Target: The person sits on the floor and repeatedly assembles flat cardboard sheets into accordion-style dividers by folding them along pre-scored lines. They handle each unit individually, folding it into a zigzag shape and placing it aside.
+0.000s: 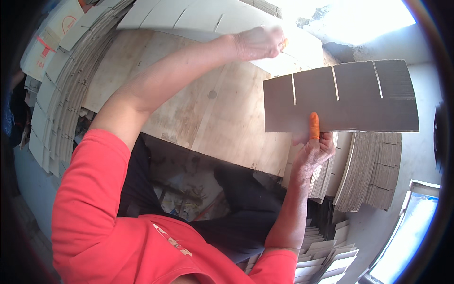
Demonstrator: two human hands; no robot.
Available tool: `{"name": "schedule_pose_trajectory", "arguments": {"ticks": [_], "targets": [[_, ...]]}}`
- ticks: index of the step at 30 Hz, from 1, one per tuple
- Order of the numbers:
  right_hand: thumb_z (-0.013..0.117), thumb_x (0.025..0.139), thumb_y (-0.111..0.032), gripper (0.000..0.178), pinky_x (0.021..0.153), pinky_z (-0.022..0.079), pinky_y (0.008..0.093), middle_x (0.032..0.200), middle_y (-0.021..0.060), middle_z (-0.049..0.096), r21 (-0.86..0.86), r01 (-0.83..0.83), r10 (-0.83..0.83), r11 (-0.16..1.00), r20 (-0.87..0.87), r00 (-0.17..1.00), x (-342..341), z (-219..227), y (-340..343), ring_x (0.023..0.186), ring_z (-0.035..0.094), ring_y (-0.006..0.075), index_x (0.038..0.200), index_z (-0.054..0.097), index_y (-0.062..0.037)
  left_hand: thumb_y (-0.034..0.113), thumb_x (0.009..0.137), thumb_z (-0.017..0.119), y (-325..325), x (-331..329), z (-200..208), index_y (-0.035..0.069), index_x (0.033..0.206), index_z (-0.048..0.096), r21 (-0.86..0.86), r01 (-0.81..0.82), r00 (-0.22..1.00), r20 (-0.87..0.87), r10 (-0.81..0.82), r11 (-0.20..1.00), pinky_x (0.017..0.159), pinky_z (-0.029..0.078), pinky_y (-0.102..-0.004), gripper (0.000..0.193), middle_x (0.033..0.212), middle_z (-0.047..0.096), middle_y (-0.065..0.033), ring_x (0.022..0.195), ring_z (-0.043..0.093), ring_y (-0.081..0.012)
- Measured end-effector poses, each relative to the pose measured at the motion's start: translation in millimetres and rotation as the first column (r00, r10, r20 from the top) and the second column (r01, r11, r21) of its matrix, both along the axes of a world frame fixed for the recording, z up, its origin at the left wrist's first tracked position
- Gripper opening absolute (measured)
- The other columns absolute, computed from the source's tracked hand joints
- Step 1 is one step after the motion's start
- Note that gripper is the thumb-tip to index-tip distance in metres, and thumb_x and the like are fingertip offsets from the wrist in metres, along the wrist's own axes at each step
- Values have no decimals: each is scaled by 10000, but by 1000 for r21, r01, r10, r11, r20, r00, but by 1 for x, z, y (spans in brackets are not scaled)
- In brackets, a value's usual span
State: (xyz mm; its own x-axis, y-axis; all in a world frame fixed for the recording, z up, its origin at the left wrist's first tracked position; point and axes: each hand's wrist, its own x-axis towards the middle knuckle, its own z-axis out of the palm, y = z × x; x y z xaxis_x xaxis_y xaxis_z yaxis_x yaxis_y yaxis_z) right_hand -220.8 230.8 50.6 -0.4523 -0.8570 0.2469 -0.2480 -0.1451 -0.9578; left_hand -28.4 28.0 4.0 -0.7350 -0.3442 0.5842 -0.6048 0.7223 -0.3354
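Observation:
My right hand (316,150) grips a grey cardboard divider (340,111) by its lower edge and holds it up over the right side of the table. Three narrow slots run down from the divider's top edge. An orange finger cover (314,127) on one finger presses against its face. Reaching across to the far side, my left hand (260,42) is curled closed just over a pale slotted cardboard sheet (189,18). Whether anything sits between those fingers is hidden by blur and glare. Orange also shows at that hand's fingertip.
A plywood tabletop (213,104) spreads in front of me. Stacked slotted cardboard (71,99) lines the left side, with a white box (54,40) behind it. More cardboard stacks (371,173) stand at the right, and loose pieces (331,258) lie lower right.

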Motion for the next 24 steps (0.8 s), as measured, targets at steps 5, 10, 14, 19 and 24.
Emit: {"name": "schedule_pose_trajectory", "arguments": {"ticks": [5,10,14,19,24], "targets": [[676,902,-148,165,416,403,220,561,36,587,34,-16,18,999,-47,999,1,1,2,419,528,84,850,641,4,36,727,620,38,-4,-2,-107,1050,634,-132,12,980,200,15,991,527,526,-197,353,848,617,-77,906,556,-157],[656,912,-127,133,417,398,217,565,29,585,31,-47,47,998,-8,999,2,-2,2,423,524,78,892,651,5,15,670,642,75,-7,0,-121,933,645,-145,81,987,147,-59,986,459,471,-184,296,760,564,-47,807,517,-152],[641,916,-94,111,408,389,208,596,34,594,46,-62,62,997,12,998,5,-9,-1,428,524,75,932,655,15,34,608,643,105,-8,1,-90,807,638,-85,110,982,165,-95,990,437,434,-204,234,739,539,-33,759,493,-140],[629,920,-74,98,386,365,194,666,32,611,88,-37,41,995,-44,998,7,-17,-3,436,520,62,955,660,12,122,573,667,170,-19,15,21,662,624,-11,152,939,313,-140,988,467,411,-206,142,755,570,-15,756,500,-139],[630,917,-65,81,365,350,194,670,25,604,115,-42,44,992,-17,999,7,-25,-6,434,518,63,943,651,8,304,708,713,150,-20,1,16,836,635,281,277,956,-177,-234,919,585,468,-307,325,899,620,-45,822,548,-192]]}}
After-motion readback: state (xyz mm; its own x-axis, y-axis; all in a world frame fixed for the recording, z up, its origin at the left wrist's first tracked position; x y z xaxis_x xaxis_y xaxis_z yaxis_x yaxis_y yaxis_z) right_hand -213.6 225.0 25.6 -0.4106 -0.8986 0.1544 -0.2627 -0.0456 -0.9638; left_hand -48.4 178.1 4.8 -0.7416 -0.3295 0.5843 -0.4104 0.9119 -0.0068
